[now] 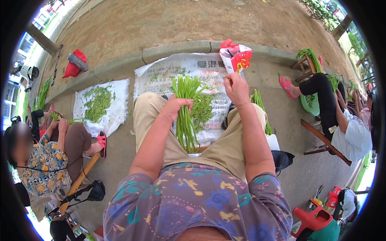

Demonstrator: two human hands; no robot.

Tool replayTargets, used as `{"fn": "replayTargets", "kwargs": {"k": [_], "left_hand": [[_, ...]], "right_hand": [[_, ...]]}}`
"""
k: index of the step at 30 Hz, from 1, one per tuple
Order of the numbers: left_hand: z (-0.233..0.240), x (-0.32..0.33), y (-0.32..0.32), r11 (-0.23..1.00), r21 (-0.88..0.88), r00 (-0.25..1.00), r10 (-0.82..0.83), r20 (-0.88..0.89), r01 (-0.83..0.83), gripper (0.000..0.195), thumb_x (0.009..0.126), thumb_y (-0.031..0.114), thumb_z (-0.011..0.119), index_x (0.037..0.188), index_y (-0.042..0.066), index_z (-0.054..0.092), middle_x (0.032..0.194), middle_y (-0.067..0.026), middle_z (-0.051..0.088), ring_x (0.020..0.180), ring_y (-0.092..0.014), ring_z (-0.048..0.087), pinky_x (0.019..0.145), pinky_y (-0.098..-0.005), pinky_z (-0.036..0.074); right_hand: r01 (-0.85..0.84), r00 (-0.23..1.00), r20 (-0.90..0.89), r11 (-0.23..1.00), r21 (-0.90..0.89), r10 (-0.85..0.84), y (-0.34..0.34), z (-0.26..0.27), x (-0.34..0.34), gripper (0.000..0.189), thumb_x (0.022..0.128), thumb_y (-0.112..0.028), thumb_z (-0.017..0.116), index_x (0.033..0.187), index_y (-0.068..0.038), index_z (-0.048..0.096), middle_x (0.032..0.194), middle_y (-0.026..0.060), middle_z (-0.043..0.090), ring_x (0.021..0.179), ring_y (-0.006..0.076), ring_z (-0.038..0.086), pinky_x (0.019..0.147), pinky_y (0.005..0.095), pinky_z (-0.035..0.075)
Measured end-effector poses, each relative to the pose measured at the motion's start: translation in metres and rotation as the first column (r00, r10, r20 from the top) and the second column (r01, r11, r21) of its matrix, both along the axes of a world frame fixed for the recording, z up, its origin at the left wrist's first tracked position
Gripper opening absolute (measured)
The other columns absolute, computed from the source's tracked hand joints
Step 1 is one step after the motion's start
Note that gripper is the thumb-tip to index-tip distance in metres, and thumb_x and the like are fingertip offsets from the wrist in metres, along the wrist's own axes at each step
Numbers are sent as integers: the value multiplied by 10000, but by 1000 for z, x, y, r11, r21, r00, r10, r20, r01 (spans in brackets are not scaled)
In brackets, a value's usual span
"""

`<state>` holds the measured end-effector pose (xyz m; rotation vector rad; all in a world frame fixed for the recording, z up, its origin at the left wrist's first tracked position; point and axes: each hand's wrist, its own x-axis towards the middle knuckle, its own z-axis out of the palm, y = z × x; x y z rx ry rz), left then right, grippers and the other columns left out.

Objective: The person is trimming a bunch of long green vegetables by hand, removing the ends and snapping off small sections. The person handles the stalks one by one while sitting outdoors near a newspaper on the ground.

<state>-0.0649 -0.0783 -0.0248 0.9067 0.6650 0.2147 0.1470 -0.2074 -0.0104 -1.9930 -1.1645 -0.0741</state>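
My left hand (175, 108) is wrapped around a bunch of long green vegetable stems (186, 123), held upright between my knees. The stems' upper ends fan out above my thumb. My right hand (236, 87) is raised on the right with its fingers curled, just below a red and white printed bag (235, 57). Whether those fingers pinch anything or touch the bag cannot be made out. Under both hands lies a white woven sack (150, 81) bearing printed writing. A heap of plucked green leaves (202, 113) rests on it, partly behind the bunch.
More green stems (260, 102) lie beside my right knee. At left, a second white sack (119, 102) carries leaves (98, 104) near a seated person (45, 162). Another person (355, 132) sits at right by a green basin (312, 105). A stone kerb (175, 51) runs behind.
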Motion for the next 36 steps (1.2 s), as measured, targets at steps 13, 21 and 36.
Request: {"fn": "replayTargets", "kwargs": {"k": [13,21,36], "left_hand": [[-16,14,-18,725,673,989,109,99,-147,132,773,78,662,889,30,621,727,12,585,649,-72,511,595,-250,421],[-14,14,-23,614,785,997,47,61,-77,223,766,15,638,985,20,595,816,-17,613,733,-88,535,679,-252,447],[-17,13,-21,567,822,998,44,35,-53,256,757,29,644,1006,34,584,842,-55,618,758,-138,562,718,-280,452]], "right_hand": [[-206,470,-849,965,161,242,3,-2,-24,160,817,-132,634,924,-13,647,740,1,613,568,56,543,501,197,466],[-198,398,-898,973,118,190,-2,5,-19,152,797,-133,649,876,-3,646,714,14,617,552,59,548,468,207,474],[-302,906,-327,952,-53,270,-2,-11,-20,78,739,-71,578,776,-7,602,731,125,603,659,241,588,619,349,475]]}}
